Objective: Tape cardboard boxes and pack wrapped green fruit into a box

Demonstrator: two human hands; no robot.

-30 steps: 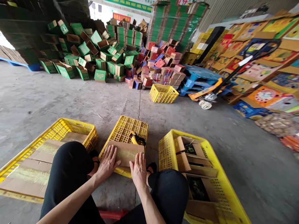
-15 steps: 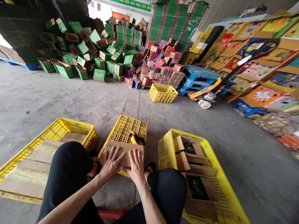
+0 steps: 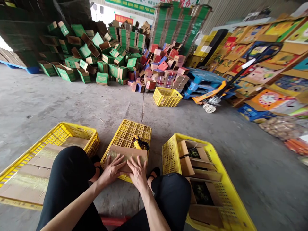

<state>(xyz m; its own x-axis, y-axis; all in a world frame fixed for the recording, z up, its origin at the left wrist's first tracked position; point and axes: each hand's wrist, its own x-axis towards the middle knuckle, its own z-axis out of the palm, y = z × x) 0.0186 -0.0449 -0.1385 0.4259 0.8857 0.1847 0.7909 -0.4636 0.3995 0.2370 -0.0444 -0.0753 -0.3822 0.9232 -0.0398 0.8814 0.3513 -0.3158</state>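
A brown cardboard box (image 3: pixel 130 154) lies on an upturned yellow crate (image 3: pixel 128 133) between my knees. My left hand (image 3: pixel 113 170) presses on its near left part with fingers spread and slightly curled. My right hand (image 3: pixel 137 171) lies flat on its near right part, fingers stretched out, almost touching the left hand. A yellow-and-black tape dispenser (image 3: pixel 141 143) rests on the crate just behind the box.
A yellow crate (image 3: pixel 72 134) with flat cardboard sheets stands at my left, another yellow crate (image 3: pixel 216 160) with folded boxes at my right. Farther off are piles of green boxes (image 3: pixel 96 54), red boxes (image 3: pixel 166 67), a small yellow crate (image 3: pixel 167 96) and a pallet jack (image 3: pixel 211 96).
Both hands have slid inward across the cardboard and come together at its near edge; the flaps under them have folded down. The view shifted slightly.
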